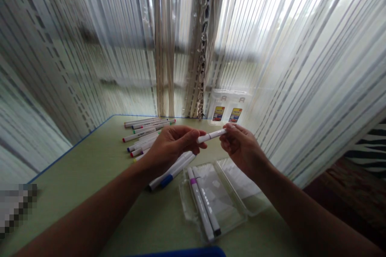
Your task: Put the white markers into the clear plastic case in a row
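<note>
In open air near the case's point(226, 202) edge, both hands' point(173, 142) point(241, 144) fingers point(189, 139) pinch a marker point(211, 135).

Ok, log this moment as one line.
left hand: holds marker; right hand: holds same marker; clear case: open, two markers inside

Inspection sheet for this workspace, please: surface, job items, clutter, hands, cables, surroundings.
Surface: pale green tabletop with blue edging.
Job's things: slim white marker, held; open transparent plastic case holding two white markers.
Clutter: loose white markers with coloured ends; pixelated object at left, unidentifiable.
Hands: left hand and right hand hold opposite ends of the slim white marker.
Cables: nothing seen.
Surroundings: sheer striped curtain; transparent plastic packaging with two labels.
</note>
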A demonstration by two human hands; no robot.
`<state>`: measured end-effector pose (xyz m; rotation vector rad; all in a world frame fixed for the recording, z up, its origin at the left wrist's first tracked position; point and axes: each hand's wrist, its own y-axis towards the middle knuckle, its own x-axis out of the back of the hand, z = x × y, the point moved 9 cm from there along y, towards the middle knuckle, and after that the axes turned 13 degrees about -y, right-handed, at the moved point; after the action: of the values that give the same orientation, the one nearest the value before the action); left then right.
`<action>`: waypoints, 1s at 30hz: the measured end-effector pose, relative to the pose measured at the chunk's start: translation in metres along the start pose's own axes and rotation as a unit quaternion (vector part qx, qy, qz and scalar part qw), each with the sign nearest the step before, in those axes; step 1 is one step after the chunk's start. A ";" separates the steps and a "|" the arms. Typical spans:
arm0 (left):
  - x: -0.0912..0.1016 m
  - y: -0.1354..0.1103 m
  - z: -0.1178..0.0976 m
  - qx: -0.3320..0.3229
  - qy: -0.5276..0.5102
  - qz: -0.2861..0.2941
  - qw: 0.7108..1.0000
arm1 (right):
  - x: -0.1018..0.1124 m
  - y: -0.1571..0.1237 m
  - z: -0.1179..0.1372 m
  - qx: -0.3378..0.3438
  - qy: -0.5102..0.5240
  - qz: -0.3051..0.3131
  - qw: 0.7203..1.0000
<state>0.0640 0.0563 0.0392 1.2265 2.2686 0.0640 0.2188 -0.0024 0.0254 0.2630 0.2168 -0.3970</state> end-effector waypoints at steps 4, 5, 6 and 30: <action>0.002 0.001 -0.001 -0.010 0.018 -0.006 1.000 | 0.003 0.001 0.002 0.011 -0.009 -0.011 1.000; 0.003 0.001 -0.001 -0.011 0.029 -0.009 0.999 | 0.003 0.001 0.002 0.014 -0.011 -0.014 1.000; 0.004 0.001 -0.001 -0.012 0.040 -0.014 0.999 | 0.004 0.002 0.003 0.018 -0.013 -0.018 1.000; 0.019 0.003 -0.007 -0.044 0.123 -0.092 0.987 | 0.005 -0.002 0.011 0.058 -0.049 -0.027 0.997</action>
<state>0.0548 0.0746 0.0373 1.0059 2.5522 0.2575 0.2245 -0.0087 0.0336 0.3523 0.1038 -0.4755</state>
